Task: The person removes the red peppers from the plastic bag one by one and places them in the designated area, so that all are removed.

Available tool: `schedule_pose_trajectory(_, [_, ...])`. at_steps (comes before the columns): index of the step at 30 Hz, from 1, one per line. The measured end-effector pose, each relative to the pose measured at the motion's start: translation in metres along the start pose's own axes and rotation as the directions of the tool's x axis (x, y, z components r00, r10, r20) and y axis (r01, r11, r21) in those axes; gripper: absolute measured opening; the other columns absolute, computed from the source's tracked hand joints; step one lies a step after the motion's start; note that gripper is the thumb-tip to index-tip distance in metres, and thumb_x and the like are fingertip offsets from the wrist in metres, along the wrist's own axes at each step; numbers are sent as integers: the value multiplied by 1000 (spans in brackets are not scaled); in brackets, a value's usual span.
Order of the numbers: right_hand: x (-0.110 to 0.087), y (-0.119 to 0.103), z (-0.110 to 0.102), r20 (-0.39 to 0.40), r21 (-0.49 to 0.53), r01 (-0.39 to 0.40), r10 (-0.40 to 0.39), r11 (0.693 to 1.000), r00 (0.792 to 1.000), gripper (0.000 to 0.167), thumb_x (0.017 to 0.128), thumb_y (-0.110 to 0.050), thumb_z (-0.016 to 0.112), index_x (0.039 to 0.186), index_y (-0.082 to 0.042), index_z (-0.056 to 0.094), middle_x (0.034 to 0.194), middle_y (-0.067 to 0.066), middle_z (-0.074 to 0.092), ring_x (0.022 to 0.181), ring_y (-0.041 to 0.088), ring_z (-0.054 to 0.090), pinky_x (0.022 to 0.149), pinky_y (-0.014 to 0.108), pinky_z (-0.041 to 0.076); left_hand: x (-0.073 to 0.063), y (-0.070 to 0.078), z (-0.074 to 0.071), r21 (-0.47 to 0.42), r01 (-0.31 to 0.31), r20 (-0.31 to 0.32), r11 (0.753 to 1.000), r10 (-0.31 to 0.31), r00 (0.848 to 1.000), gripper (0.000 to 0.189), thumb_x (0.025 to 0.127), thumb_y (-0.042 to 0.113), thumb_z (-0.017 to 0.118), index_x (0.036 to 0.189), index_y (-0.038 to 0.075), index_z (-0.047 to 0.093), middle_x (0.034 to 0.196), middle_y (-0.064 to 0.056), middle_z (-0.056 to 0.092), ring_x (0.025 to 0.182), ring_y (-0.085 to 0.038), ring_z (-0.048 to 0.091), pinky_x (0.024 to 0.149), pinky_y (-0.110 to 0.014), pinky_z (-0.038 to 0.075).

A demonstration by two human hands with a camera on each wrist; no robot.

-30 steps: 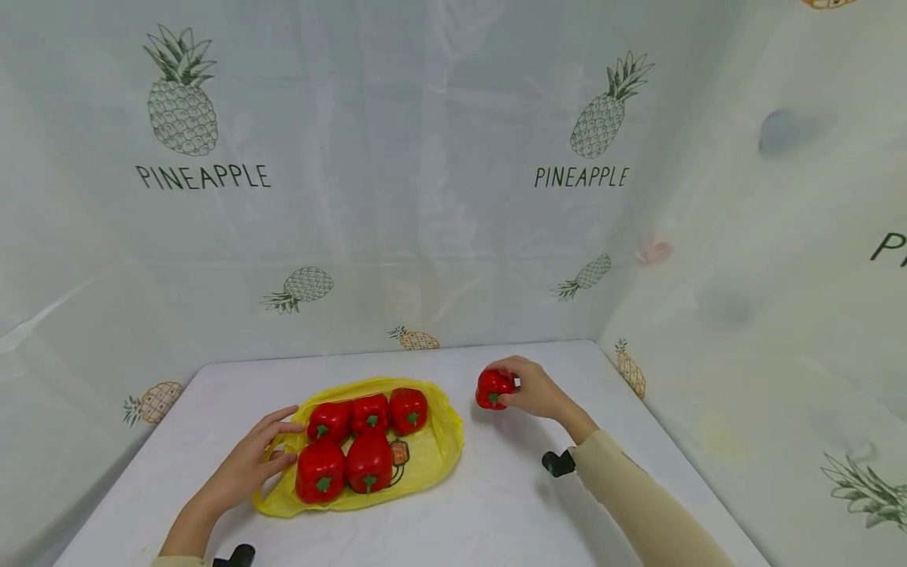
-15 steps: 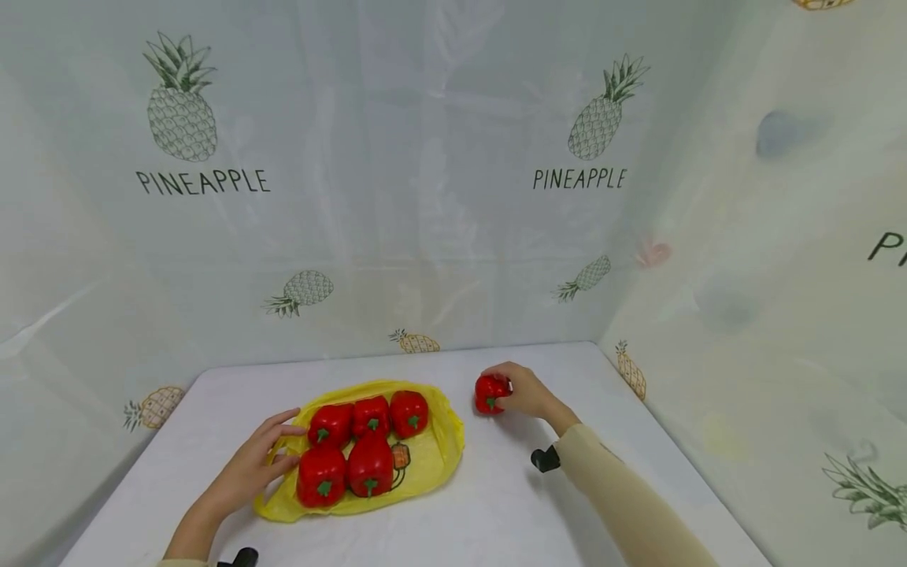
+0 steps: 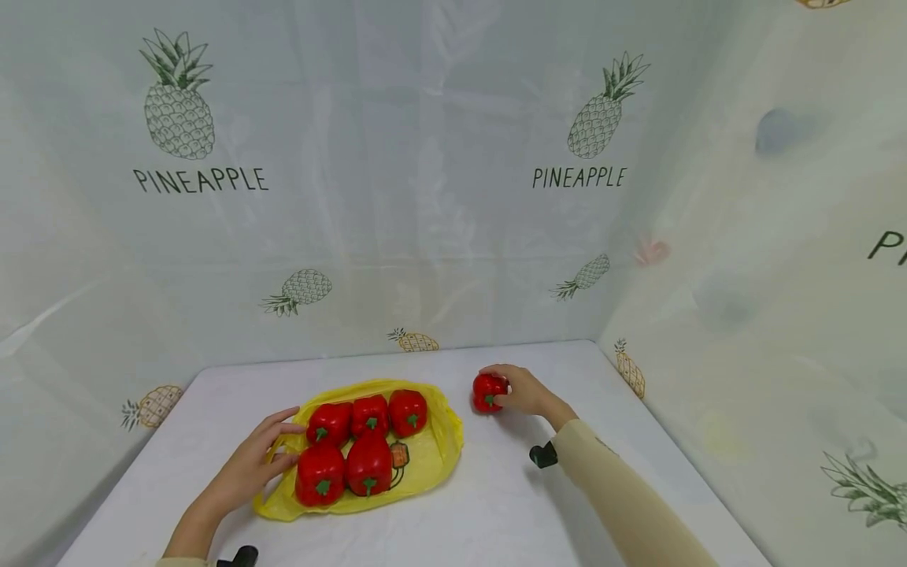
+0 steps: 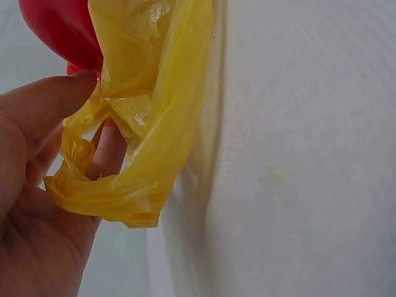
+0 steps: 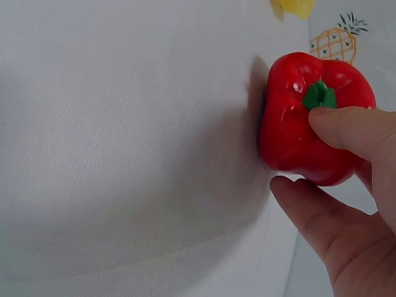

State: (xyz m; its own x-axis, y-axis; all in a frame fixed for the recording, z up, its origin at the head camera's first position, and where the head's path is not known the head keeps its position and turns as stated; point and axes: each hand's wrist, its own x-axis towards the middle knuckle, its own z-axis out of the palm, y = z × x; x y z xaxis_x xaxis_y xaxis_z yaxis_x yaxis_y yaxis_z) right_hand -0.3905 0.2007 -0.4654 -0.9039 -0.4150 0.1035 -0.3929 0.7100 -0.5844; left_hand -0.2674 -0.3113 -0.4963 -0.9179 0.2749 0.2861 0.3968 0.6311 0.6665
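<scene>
Over at the right of the head view, my right hand [image 3: 526,391] holds a shiny red toy bell pepper [image 3: 489,393] with a green stem. In the right wrist view the thumb lies on the bell pepper [image 5: 309,139] beside its stem, while one finger stands apart below it. My left hand [image 3: 249,468] is at the left end of a flattened yellow plastic bag [image 3: 428,472]. Its fingers are stretched out, and the thumb touches a red pepper there. A loop of the yellow bag [image 4: 139,201] lies between thumb and fingers in the left wrist view.
Several more red bell peppers [image 3: 369,465] lie in two rows on the bag, next to a printed orange figure [image 3: 400,454]. Beneath is a white-covered table [image 3: 489,504]. Pineapple-printed curtains [image 3: 425,197] hang behind it and to the right.
My right hand has brought the bell pepper slightly left and down onto the table, then stayed nearly still. The left hand and the peppers on the bag have kept their places.
</scene>
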Motion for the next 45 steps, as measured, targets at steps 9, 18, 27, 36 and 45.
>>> schedule_pose_trajectory(9, [-2, -1, -1, 28, 27, 6, -7, 1000, 1000, 56, 97, -1, 73, 149, -12, 59, 147, 13, 60, 132, 34, 56, 108, 55, 53, -1, -1, 2, 4, 2, -3, 1000, -2, 1000, 35, 98, 7, 75, 131, 13, 66, 163, -19, 40, 143, -53, 44, 98, -51, 59])
schedule_pose_trajectory(18, [-2, 0, -9, 64, 41, 21, -23, 999, 998, 58, 96, -2, 74, 151, -13, 57, 150, 14, 57, 134, 37, 54, 108, 60, 52, 1, -4, 1, -4, 26, 10, 1000, -26, 1000, 35, 98, 5, 75, 131, 13, 66, 165, -18, 38, 147, -53, 41, 102, -56, 54])
schedule_pose_trajectory(27, [1, -20, -22, 4, -94, 104, -104, 990, 995, 49, 99, -13, 75, 146, -14, 62, 153, 13, 57, 142, 38, 50, 113, 62, 47, 0, -1, -1, 5, 17, 1, 1000, -17, 1000, 35, 98, 7, 76, 131, 12, 67, 164, -19, 39, 145, -53, 43, 100, -52, 57])
schedule_pose_trajectory(36, [-7, -72, -22, -46, -106, 218, -223, 970, 974, 43, 100, -16, 75, 142, -18, 66, 158, 14, 51, 148, 38, 42, 116, 61, 44, 0, 0, 0, 3, 8, -2, 1000, -8, 1000, 34, 98, 8, 76, 130, 12, 67, 164, -20, 39, 144, -54, 43, 100, -54, 56])
schedule_pose_trajectory(45, [-15, -116, -7, -36, -85, 335, -339, 938, 940, 46, 99, -15, 76, 144, -16, 65, 158, 12, 51, 148, 36, 44, 118, 59, 42, 0, -2, -1, 14, -6, -11, 1000, 6, 1000, 33, 97, 6, 76, 129, 12, 68, 163, -20, 40, 143, -53, 45, 100, -54, 56])
